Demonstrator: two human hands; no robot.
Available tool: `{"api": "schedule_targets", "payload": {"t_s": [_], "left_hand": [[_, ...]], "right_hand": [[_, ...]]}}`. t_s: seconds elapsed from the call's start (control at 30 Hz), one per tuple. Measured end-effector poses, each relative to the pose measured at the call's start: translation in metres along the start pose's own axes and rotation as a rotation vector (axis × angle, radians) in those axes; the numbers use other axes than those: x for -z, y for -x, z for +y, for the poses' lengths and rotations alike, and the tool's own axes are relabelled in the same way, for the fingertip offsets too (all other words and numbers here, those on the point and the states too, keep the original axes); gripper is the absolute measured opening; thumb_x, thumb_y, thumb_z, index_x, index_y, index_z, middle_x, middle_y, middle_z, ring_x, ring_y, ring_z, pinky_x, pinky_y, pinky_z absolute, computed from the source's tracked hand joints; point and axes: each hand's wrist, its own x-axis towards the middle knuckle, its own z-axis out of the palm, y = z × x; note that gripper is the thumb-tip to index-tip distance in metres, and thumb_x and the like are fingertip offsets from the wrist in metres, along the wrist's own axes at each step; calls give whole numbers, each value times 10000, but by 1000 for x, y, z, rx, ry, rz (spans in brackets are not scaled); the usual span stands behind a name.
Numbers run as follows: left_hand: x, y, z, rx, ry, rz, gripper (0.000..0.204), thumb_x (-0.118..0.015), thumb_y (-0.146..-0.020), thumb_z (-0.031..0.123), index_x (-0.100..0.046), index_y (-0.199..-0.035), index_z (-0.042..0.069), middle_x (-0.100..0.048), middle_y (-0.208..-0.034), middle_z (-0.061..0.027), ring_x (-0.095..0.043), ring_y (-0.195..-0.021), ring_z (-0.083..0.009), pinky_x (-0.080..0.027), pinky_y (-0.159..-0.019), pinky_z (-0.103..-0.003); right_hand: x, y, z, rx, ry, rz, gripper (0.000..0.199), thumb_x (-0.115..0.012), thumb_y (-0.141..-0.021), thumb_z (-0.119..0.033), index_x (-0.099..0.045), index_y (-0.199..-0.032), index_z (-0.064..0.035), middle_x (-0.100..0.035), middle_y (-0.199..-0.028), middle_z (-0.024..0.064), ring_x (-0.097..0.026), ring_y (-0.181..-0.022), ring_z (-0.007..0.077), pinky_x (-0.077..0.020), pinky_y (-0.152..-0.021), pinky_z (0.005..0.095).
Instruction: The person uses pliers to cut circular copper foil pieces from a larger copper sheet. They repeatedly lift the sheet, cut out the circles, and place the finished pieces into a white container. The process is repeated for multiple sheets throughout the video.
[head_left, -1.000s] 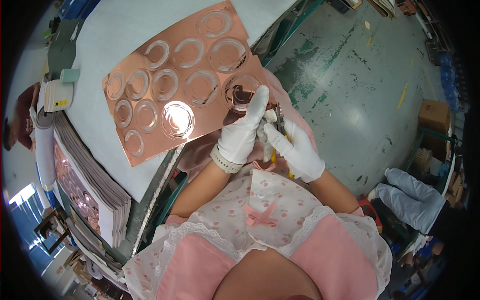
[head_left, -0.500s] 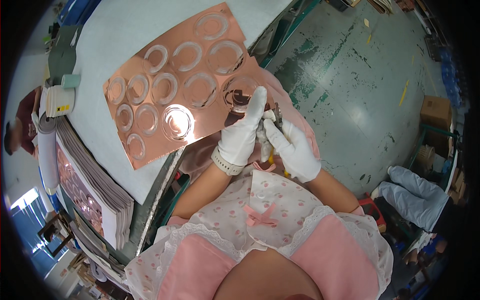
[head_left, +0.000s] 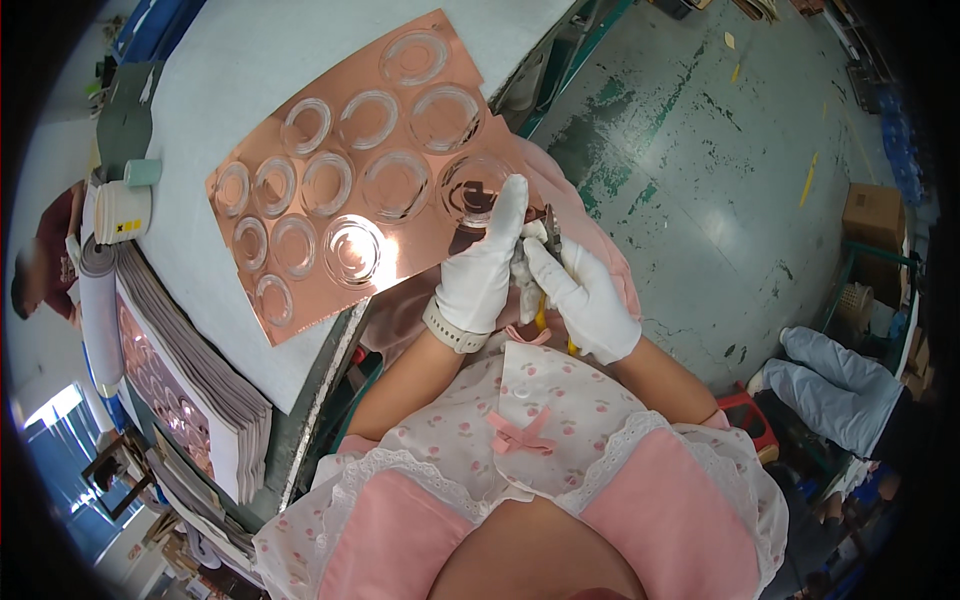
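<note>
A thin copper-coloured sheet with several embossed rings of differing sizes lies partly on the table and juts past its edge toward me. My left hand, in a white glove, grips the sheet's near right part, thumb stretched flat on top and fingers largely hidden below. At the sheet's right edge, my white-gloved right hand is closed around a plier-like hand tool with dark metal jaws. A bit of its yellow handle shows below. The jaws are at the sheet's edge; whether they bite into it cannot be made out.
The pale-topped table spreads out ahead and left. Stacked sheets and a roll lie at the left. Another person stands at the far left. Cardboard boxes and a red stool are at the right.
The sheet's far corner has shifted slightly left and toward me. Both hands keep nearly the same place and grip, with the tool still at the sheet's edge.
</note>
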Motion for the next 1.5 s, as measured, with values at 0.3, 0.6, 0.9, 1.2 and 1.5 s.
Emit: {"api": "schedule_targets", "payload": {"t_s": [0.3, 0.6, 0.9, 1.2, 1.5], "left_hand": [[-4, 4, 6, -73, -33, -17, 318, -545, -903, 319, -569, -1099, 69, -558, -760, 20, -491, -593, -25, -392, -504, -172], [1, 3, 7, -28, -73, -92, 329, -483, -938, 265, -530, -1197, 68, -577, -863, 5, -529, -705, -33, -432, -595, -173], [11, 3, 2, -25, -475, -126, 373, -394, -965, 294, -446, -1285, 109, -594, -937, -43, -538, -731, -71, -444, -683, -218], [14, 17, 13, 62, -17, 3, 291, -608, -854, 343, -580, -807, 57, -606, -653, -59, -505, -442, -96, -384, -412, -222], [60, 59, 8, 112, -23, 69, 215, -650, -830, 242, -608, -846, 32, -596, -574, -102, -481, -367, -119, -382, -341, -244]], "right_hand": [[0, 0, 1, 5, 15, 24, 255, -485, -935, -226, -525, -1071, -14, -568, -801, -11, -499, -579, 42, -428, -498, 197], [1, -4, 5, 32, 41, 35, 225, -493, -932, -218, -537, -999, -7, -564, -749, -6, -490, -549, 40, -399, -467, 201], [5, -9, 5, 40, 89, -4, 208, -500, -928, -218, -548, -955, -17, -561, -733, 1, -457, -491, 41, -355, -426, 207], [58, -16, 11, -62, -41, 186, 211, -571, -891, -217, -545, -968, -23, -579, -795, 45, -557, -669, 98, -452, -574, 245], [51, 23, 67, 26, 607, 35, 304, -675, -794, -169, -570, -984, 43, -629, -844, 69, -573, -743, 106, -469, -676, 239]]}}
